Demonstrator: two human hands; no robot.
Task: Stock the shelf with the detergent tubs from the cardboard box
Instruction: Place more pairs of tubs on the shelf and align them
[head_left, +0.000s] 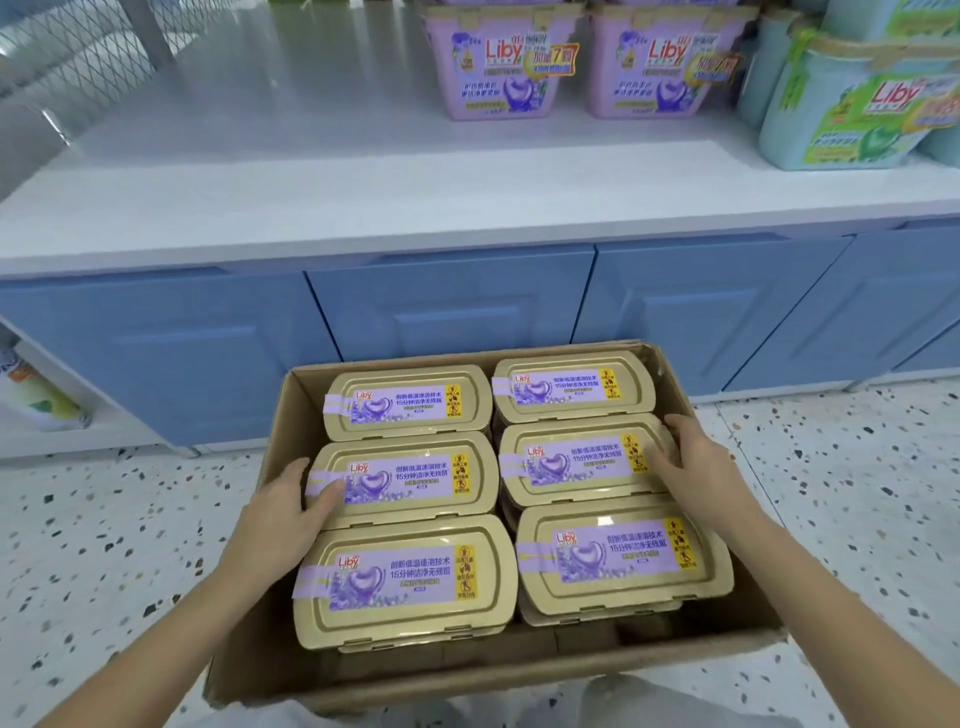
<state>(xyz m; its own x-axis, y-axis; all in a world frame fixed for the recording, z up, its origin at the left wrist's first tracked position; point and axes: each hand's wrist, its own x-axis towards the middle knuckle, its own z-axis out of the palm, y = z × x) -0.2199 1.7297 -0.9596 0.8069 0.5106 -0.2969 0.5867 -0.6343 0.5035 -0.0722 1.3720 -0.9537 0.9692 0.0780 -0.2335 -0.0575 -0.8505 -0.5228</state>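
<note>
Hands first: my left hand (283, 512) is clamped on the left end of the middle-left tub (405, 480), thumb on the lid, fingers tucked down beside the box wall where I can't see them. My right hand (693, 462) is wrapped round the right end of the middle-right tub (582, 462) much the same way. All six tubs sit packed tight, lids up, in the cardboard box (415, 670), down in front of the shelf (311, 171) where two purple tubs (498, 67) already stand.

My guess on handling: rigid plastic, glossy lids so a bit slick, and probably some heft if they're full. I wouldn't lift by the lid lip, since the clips could pop. Better to get fingers down the short ends, under the rim, and pull straight up. The neighbours leave no room to tilt.
</note>
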